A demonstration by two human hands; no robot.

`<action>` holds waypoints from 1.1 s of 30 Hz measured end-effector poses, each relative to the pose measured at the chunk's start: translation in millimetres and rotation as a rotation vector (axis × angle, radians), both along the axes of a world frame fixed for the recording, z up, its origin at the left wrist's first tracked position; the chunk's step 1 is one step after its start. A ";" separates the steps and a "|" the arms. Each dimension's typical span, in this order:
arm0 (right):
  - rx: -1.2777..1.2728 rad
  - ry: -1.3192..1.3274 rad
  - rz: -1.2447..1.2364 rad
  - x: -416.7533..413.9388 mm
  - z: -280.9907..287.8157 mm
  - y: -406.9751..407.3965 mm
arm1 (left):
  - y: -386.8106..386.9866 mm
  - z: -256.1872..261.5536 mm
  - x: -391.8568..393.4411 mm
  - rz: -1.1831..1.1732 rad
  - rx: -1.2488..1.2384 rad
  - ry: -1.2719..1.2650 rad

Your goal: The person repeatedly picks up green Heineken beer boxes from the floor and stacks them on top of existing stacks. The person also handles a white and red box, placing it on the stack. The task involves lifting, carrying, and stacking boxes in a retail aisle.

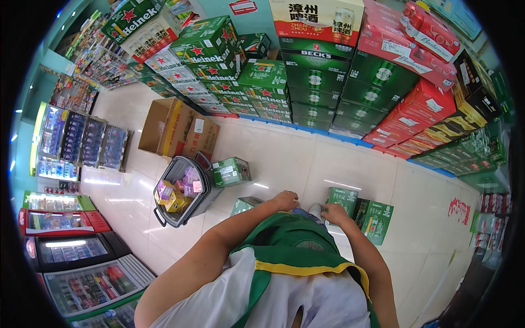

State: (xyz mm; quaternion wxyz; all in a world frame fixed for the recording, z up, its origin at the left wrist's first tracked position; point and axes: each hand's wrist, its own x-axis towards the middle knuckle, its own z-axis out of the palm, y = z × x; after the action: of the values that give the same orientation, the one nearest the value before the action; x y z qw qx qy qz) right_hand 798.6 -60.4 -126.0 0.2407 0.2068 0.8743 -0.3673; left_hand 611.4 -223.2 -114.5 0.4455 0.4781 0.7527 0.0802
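My left hand (pixel 286 201) hangs in front of my green apron (pixel 287 233), fingers loosely bent, with nothing seen in it. Beside my right hand (pixel 335 213) stands a green beer carton (pixel 343 196); the hand overlaps its near edge, and whether they touch cannot be told. Nothing shows in that hand either. Just right of this carton is another green Heineken carton (pixel 377 223), with a dark gap between the two. Partly behind my left forearm sits a green carton (pixel 245 205). Farther off, another green carton (pixel 230 172) rests by the grey shopping basket (pixel 211 201).
The basket holds yellow and purple packages (pixel 177 197). Behind it stands an open cardboard box (pixel 201 137). Stacked beer cartons (pixel 262 86) line the wall on blue and red pallets (pixel 303 128). Chest freezers (pixel 92 283) and drink shelves (pixel 94 139) are at left. My shoe (pixel 315 209) shows below.
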 end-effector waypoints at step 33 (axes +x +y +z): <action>-0.191 -0.109 -0.375 72.2 -83.7 -21.5 | 37.4 -58.7 24.2 -0.172 -0.134 -0.112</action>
State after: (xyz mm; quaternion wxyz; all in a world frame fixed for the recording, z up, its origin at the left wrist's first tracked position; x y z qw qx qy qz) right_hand 870.8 -82.0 -209.8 0.2338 0.3615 0.7674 -0.4752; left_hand 635.6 -185.8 -173.2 0.5232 0.5046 0.6865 0.0178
